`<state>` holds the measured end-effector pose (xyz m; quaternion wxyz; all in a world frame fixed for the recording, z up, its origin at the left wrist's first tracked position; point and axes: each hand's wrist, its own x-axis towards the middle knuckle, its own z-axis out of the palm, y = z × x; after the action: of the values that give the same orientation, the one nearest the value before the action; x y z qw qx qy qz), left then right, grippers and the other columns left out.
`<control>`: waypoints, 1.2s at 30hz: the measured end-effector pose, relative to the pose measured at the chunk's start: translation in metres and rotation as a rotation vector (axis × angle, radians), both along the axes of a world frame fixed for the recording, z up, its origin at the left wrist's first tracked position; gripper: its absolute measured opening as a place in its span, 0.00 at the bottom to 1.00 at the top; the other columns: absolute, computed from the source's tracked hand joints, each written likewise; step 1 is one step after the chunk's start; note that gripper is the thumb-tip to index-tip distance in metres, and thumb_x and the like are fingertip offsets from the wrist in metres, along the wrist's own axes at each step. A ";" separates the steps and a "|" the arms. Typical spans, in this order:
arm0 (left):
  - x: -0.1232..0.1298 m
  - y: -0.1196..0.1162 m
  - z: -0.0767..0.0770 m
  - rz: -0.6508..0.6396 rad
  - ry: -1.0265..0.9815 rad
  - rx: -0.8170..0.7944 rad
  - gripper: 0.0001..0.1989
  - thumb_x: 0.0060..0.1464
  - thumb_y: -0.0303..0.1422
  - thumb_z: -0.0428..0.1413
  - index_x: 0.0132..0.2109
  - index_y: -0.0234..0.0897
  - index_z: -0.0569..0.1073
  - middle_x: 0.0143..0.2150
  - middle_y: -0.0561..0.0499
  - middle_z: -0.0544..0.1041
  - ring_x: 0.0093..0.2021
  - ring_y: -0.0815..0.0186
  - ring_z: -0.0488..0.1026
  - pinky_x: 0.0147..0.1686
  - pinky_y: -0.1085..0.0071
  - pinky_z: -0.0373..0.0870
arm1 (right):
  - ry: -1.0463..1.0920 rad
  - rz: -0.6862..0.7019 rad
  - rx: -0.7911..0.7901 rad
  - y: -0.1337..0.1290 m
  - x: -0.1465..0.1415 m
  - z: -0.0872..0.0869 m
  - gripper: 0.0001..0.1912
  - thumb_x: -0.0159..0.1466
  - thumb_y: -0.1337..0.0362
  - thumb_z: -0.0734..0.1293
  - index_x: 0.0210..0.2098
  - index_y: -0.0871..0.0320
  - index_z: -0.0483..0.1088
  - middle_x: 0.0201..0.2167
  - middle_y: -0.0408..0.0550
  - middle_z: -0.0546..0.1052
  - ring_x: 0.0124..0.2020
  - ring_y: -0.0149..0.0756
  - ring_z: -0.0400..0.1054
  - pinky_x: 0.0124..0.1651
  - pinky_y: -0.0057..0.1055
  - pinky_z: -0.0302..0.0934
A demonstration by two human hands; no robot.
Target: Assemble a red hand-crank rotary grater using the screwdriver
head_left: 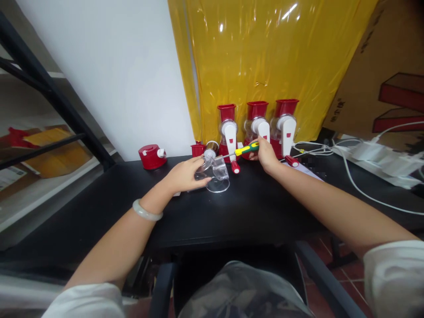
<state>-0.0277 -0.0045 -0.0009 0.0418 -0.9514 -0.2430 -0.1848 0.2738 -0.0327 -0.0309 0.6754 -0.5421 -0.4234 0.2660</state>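
Yellow plastic sheeting (pixel 265 57) hangs beside a white panel (pixel 115 66), behind a black tabletop (pixel 205 225). Between the two hands, near the tabletop's far edge, sits a clear plastic part (pixel 219 169) with a disc-like base. The left hand (pixel 185 176) grasps it from the side, while the right hand (pixel 266 155) is wrapped round the handle of a green-and-yellow screwdriver (pixel 247 148), whose shaft reaches the part — whether the tip is seated, I cannot tell. Good work here probably means bracing the part firmly, keeping the left fingers clear of the tip, and pressing gently along the shaft; clear plastic may crack. Three red-and-white graters (pixel 261 127) stand just behind the right hand — turning the handle calls for care not to knock them.
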 end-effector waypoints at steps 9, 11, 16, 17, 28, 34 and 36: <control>0.000 0.017 -0.002 0.002 -0.208 -0.268 0.25 0.48 0.47 0.63 0.45 0.38 0.64 0.38 0.47 0.75 0.36 0.60 0.74 0.36 0.63 0.70 | 0.096 -0.018 -0.060 0.010 -0.004 0.012 0.05 0.60 0.61 0.60 0.31 0.54 0.66 0.17 0.39 0.68 0.17 0.31 0.66 0.21 0.28 0.62; 0.001 0.022 -0.001 -0.032 -0.279 -0.426 0.32 0.44 0.44 0.67 0.50 0.38 0.61 0.43 0.44 0.76 0.40 0.58 0.75 0.40 0.61 0.71 | 0.014 -0.054 0.005 0.013 -0.002 0.011 0.06 0.61 0.60 0.61 0.30 0.54 0.65 0.17 0.38 0.68 0.15 0.29 0.64 0.20 0.27 0.60; 0.007 0.041 0.000 -0.043 -0.296 -0.718 0.43 0.36 0.38 0.71 0.57 0.41 0.58 0.49 0.40 0.75 0.44 0.54 0.78 0.45 0.56 0.72 | -0.097 -0.127 0.026 0.019 0.004 0.004 0.14 0.64 0.55 0.63 0.26 0.54 0.61 0.12 0.34 0.62 0.11 0.28 0.60 0.17 0.25 0.53; 0.008 0.044 -0.001 -0.031 -0.297 -0.713 0.41 0.35 0.39 0.72 0.54 0.40 0.60 0.49 0.40 0.76 0.45 0.53 0.77 0.45 0.56 0.72 | -0.103 -0.133 0.015 0.020 0.005 0.002 0.15 0.64 0.54 0.63 0.25 0.54 0.60 0.11 0.34 0.61 0.11 0.29 0.60 0.16 0.25 0.52; -0.002 0.030 -0.014 -0.041 -0.332 -0.585 0.33 0.45 0.42 0.67 0.55 0.39 0.64 0.51 0.42 0.77 0.50 0.53 0.76 0.51 0.55 0.69 | 0.202 0.077 0.045 0.005 0.001 -0.007 0.06 0.62 0.61 0.60 0.37 0.54 0.63 0.16 0.33 0.68 0.14 0.26 0.63 0.20 0.23 0.60; -0.003 0.025 -0.014 0.010 -0.316 -0.547 0.36 0.46 0.46 0.66 0.59 0.40 0.64 0.51 0.43 0.77 0.49 0.53 0.76 0.49 0.58 0.69 | 0.223 0.087 0.076 0.004 0.001 -0.006 0.10 0.63 0.55 0.63 0.37 0.54 0.62 0.16 0.33 0.68 0.14 0.25 0.64 0.19 0.21 0.60; -0.002 0.024 -0.013 0.017 -0.323 -0.536 0.36 0.46 0.46 0.66 0.58 0.39 0.64 0.50 0.43 0.77 0.48 0.54 0.76 0.49 0.58 0.69 | 0.244 0.085 0.087 0.005 0.000 -0.008 0.10 0.64 0.55 0.64 0.36 0.54 0.61 0.16 0.32 0.67 0.14 0.25 0.64 0.19 0.20 0.60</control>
<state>-0.0299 0.0193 -0.0143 -0.2481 -0.8848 -0.2944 -0.2625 0.2739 -0.0273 -0.0386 0.7329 -0.4576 -0.3715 0.3398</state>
